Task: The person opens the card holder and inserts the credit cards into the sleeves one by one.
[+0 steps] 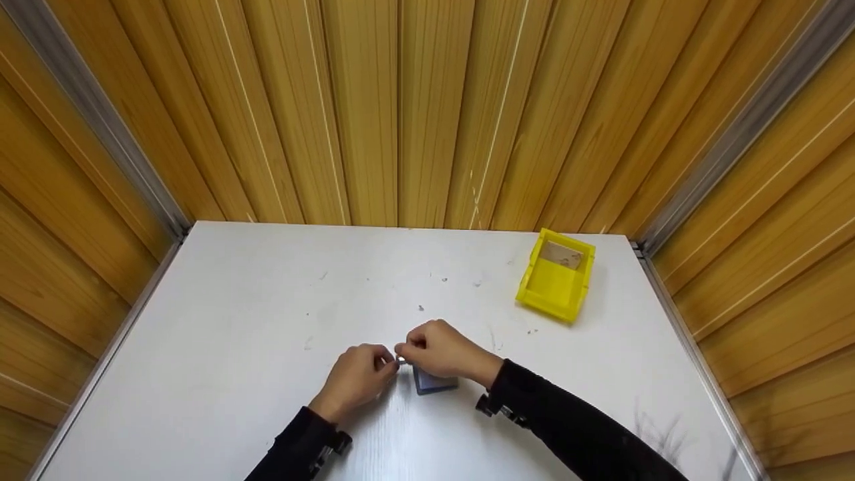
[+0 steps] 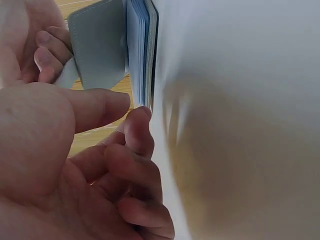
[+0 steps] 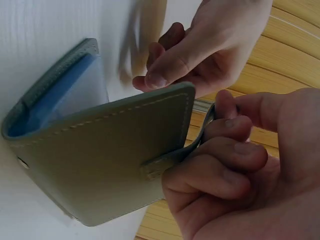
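Observation:
A grey-green card holder point(image 3: 100, 160) with stitched edges and clear bluish sleeves point(image 2: 137, 45) stands partly open on the white table. From the head view, only its lower part point(image 1: 434, 384) shows below the right hand. My right hand point(image 1: 444, 351) grips the closing strap point(image 3: 167, 162) between thumb and curled fingers, and the cover is lifted by it. My left hand point(image 1: 357, 377) is at the card holder's free edge, thumb and index finger point(image 2: 140, 132) pinching at the corner of the sleeves. The exact contact there is partly hidden.
A yellow bin point(image 1: 551, 290) with a light brown piece point(image 1: 561, 254) inside stands at the table's back right. Wood-patterned panels point(image 1: 434, 113) rise behind and at both sides of the white table point(image 1: 234, 300). Small dark marks dot the tabletop.

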Available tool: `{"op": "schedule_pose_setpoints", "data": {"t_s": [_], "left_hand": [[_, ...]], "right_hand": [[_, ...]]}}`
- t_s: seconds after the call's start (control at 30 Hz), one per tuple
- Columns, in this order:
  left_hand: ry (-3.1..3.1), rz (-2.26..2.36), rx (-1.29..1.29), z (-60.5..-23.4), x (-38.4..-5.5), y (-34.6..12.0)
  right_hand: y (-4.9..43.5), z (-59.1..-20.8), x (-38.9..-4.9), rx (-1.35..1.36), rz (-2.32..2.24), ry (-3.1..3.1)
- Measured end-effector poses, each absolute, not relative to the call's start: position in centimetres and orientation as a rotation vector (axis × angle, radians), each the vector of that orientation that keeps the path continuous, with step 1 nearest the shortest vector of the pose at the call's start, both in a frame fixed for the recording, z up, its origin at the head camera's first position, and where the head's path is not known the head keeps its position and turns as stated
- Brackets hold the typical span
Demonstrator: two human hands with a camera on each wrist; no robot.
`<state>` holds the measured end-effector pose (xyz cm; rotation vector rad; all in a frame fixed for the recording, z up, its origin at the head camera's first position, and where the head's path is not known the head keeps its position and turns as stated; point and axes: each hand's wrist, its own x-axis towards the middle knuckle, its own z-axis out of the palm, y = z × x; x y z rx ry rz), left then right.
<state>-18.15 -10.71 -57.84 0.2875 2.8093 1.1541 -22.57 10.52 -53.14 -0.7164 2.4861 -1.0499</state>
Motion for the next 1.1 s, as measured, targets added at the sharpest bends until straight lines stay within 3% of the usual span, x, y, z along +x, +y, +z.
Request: {"op": "schedule_pose_setpoints", "data": {"t_s": [1.1], "left_hand": [[2.58, 1.364, 0.371, -57.8, -19.5, -8.9]], "right_hand": [[15.2, -55.1, -22.7, -0.671, -0.983, 2.455]]}}
